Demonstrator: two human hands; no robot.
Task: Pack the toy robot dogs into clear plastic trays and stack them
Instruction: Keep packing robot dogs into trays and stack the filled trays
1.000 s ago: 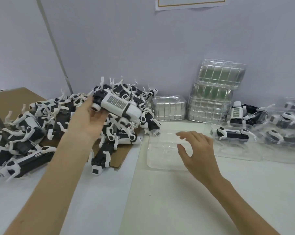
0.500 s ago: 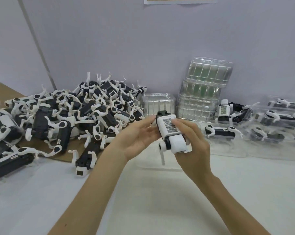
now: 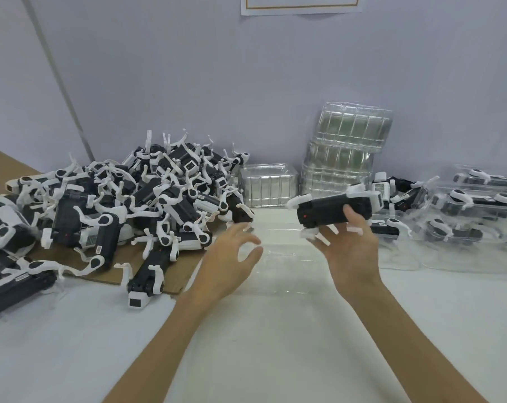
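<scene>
My right hand (image 3: 352, 251) grips a black-and-white toy robot dog (image 3: 333, 210), held level above the table with its white legs pointing down. My left hand (image 3: 232, 261) hovers beside it with fingers spread and loosely curled, holding nothing. Under both hands lies an empty clear plastic tray (image 3: 287, 254), faint against the white table. A big heap of loose robot dogs (image 3: 124, 199) covers the cardboard sheet (image 3: 121, 263) on the left. Packed clear trays with dogs inside (image 3: 462, 225) sit at the right.
A tall stack of empty clear trays (image 3: 348, 152) leans against the back wall, with a shorter stack (image 3: 268, 186) beside it. One loose dog (image 3: 146, 279) lies at the cardboard's front edge. White table surface (image 3: 275, 344) stretches toward me.
The dog passed from my left hand to both hands, then to my right hand alone, turned level. My left hand has let go and drawn back to the left.
</scene>
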